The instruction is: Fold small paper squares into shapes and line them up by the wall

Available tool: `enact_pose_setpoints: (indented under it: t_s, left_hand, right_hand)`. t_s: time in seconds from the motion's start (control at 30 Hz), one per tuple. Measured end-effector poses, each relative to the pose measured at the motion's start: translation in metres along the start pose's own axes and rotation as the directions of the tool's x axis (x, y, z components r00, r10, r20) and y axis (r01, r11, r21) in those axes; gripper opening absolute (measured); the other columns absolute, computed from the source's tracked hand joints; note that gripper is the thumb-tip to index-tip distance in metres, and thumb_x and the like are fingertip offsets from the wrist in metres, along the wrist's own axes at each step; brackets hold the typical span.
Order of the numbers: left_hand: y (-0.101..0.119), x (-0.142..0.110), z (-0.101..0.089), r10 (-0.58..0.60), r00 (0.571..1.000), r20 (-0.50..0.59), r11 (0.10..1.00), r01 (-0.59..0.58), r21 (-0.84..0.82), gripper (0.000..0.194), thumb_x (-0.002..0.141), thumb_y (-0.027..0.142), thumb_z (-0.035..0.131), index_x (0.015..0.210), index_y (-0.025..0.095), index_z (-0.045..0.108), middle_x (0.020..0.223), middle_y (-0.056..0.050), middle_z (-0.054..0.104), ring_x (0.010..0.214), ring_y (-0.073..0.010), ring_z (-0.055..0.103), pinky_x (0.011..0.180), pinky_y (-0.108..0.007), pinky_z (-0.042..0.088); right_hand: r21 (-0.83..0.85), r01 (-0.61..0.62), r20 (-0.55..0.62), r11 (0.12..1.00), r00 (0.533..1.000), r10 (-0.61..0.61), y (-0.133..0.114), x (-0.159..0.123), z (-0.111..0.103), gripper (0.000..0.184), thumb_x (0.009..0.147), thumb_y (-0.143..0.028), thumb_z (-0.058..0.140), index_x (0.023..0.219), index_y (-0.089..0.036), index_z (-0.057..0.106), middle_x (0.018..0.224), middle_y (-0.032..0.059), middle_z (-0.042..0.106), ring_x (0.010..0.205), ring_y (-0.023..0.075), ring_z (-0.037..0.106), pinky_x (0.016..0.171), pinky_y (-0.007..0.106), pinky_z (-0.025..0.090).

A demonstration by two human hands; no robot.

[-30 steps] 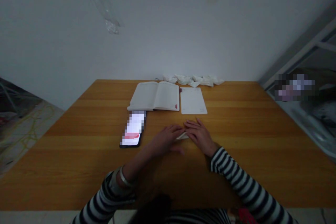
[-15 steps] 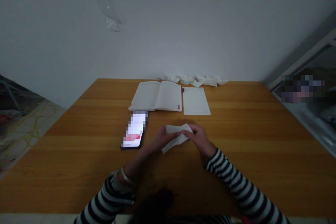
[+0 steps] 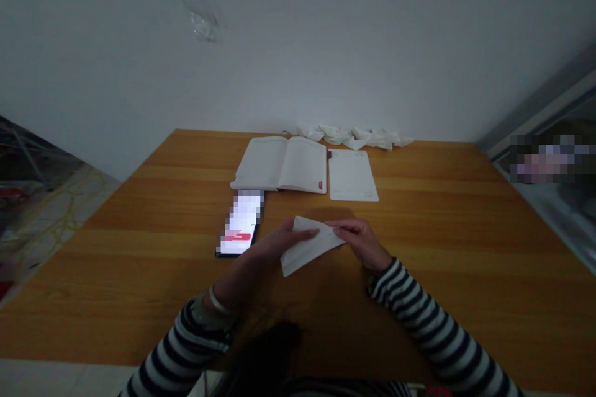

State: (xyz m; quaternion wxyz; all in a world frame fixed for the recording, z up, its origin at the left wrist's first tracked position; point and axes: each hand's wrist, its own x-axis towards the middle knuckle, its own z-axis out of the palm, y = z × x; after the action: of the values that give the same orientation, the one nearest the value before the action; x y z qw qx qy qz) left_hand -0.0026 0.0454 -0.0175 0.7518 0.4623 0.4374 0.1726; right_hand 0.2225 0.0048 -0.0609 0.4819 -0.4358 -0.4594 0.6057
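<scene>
A folded piece of white paper (image 3: 302, 249) is held between both hands above the front middle of the wooden table. My left hand (image 3: 278, 242) grips its left part, the thumb lying across the top face and the other fingers hidden beneath. At the paper's narrower right end, my right hand (image 3: 362, 240) pinches it between thumb and fingers. The paper tapers toward the right, and its wide lower left corner hangs free. Left of my left hand lies a phone (image 3: 241, 223) with its screen lit.
Beyond the hands, an open notebook (image 3: 282, 164) and a loose white sheet (image 3: 352, 175) lie side by side. Several crumpled white papers (image 3: 351, 136) line the table's back edge against the wall (image 3: 298, 43). The wooden table (image 3: 442, 229) extends to both sides.
The paper's upper face is now flatter and smoother, more of it showing. My right hand has shifted slightly to the right, and the thumbs are farther apart. The view has tilted slightly.
</scene>
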Motion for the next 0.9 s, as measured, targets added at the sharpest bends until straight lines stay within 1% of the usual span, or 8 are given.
enact_pose_setpoints:
  t_s: [0.1, 0.2, 0.3, 0.4, 0.5, 0.57, 0.7, 0.9]
  left_hand:
    - [-0.001, 0.000, -0.001, -0.006, 1.000, 0.020, 1.000, 0.006, 0.004, 0.036, 0.076, 0.042, 0.080, 0.093, 0.012, 0.072, 0.082, -0.008, 0.074, 0.066, -0.0149, 0.064, 0.058, -0.025, 0.046]
    - [-0.002, -0.001, 0.000, -0.003, 0.999, 0.047, 1.000, 0.002, 0.017, 0.039, 0.077, 0.044, 0.079, 0.096, 0.011, 0.073, 0.083, -0.010, 0.075, 0.066, -0.0160, 0.064, 0.059, -0.025, 0.047]
    - [-0.003, -0.001, 0.000, -0.007, 0.998, 0.059, 0.999, 0.005, 0.040, 0.042, 0.076, 0.045, 0.080, 0.098, 0.010, 0.073, 0.085, -0.009, 0.075, 0.067, -0.0167, 0.065, 0.059, -0.026, 0.047]
    - [-0.003, -0.001, 0.000, -0.009, 0.998, 0.068, 0.995, 0.002, 0.104, 0.038, 0.076, 0.046, 0.079, 0.092, 0.012, 0.073, 0.082, -0.007, 0.074, 0.066, -0.0155, 0.063, 0.059, -0.025, 0.045]
    - [-0.002, -0.002, -0.001, 0.028, 0.996, 0.079, 0.979, -0.044, 0.201, 0.033, 0.078, 0.046, 0.076, 0.086, 0.014, 0.071, 0.077, -0.004, 0.071, 0.062, -0.0131, 0.057, 0.056, -0.024, 0.041]
    - [0.000, -0.003, -0.002, 0.064, 0.993, 0.096, 0.954, -0.090, 0.285, 0.032, 0.081, 0.046, 0.073, 0.081, 0.015, 0.069, 0.073, -0.002, 0.067, 0.060, -0.0119, 0.053, 0.054, -0.023, 0.038]
    - [0.003, -0.006, -0.002, 0.078, 0.990, 0.116, 0.886, -0.122, 0.448, 0.035, 0.082, 0.050, 0.070, 0.076, 0.015, 0.067, 0.067, 0.000, 0.063, 0.058, -0.0119, 0.049, 0.051, -0.024, 0.032]
    - [0.001, -0.006, 0.001, 0.118, 0.987, 0.105, 0.869, -0.154, 0.469, 0.033, 0.080, 0.045, 0.072, 0.066, 0.016, 0.064, 0.057, 0.003, 0.055, 0.053, -0.0112, 0.043, 0.049, -0.025, 0.027]
  right_hand:
    - [0.015, -0.001, 0.059, 1.000, 0.998, 0.000, -0.001, -0.001, -0.003, 0.027, 0.081, -0.039, 0.079, 0.102, -0.022, 0.081, 0.097, 0.0074, 0.079, 0.078, 0.0169, 0.069, 0.071, 0.030, 0.055]
    - [0.041, -0.030, 0.103, 0.999, 0.994, 0.026, -0.003, -0.001, -0.004, 0.034, 0.085, -0.047, 0.073, 0.102, -0.019, 0.080, 0.085, 0.0075, 0.078, 0.065, 0.0155, 0.067, 0.060, 0.028, 0.054]
    - [0.041, -0.066, 0.084, 0.997, 0.994, 0.062, -0.004, 0.000, -0.002, 0.038, 0.086, -0.051, 0.071, 0.091, -0.015, 0.081, 0.066, 0.0044, 0.072, 0.052, 0.0124, 0.059, 0.050, 0.025, 0.049]
    - [0.010, -0.099, 0.083, 0.995, 0.992, 0.097, -0.006, 0.000, -0.001, 0.032, 0.078, -0.046, 0.080, 0.079, -0.015, 0.076, 0.061, 0.0004, 0.067, 0.047, 0.0099, 0.054, 0.044, 0.021, 0.044]
    - [-0.034, -0.116, 0.099, 0.993, 0.988, 0.119, -0.010, 0.000, -0.002, 0.032, 0.075, -0.043, 0.082, 0.092, -0.018, 0.073, 0.062, -0.0032, 0.066, 0.047, 0.0087, 0.053, 0.044, 0.019, 0.041]
    - [-0.091, -0.142, 0.160, 0.986, 0.975, 0.155, -0.013, 0.000, -0.004, 0.036, 0.077, -0.043, 0.080, 0.101, -0.018, 0.073, 0.065, -0.0026, 0.068, 0.050, 0.0089, 0.054, 0.047, 0.019, 0.040]
    - [-0.245, -0.119, 0.281, 0.962, 0.941, 0.188, -0.016, -0.002, -0.010, 0.034, 0.083, -0.047, 0.072, 0.080, -0.014, 0.076, 0.063, 0.0001, 0.067, 0.054, 0.0096, 0.053, 0.051, 0.021, 0.040]
    - [-0.356, -0.053, 0.238, 0.933, 0.960, 0.145, -0.009, -0.003, -0.006, 0.032, 0.081, -0.045, 0.074, 0.074, -0.014, 0.077, 0.064, 0.0019, 0.069, 0.055, 0.0102, 0.054, 0.052, 0.022, 0.039]
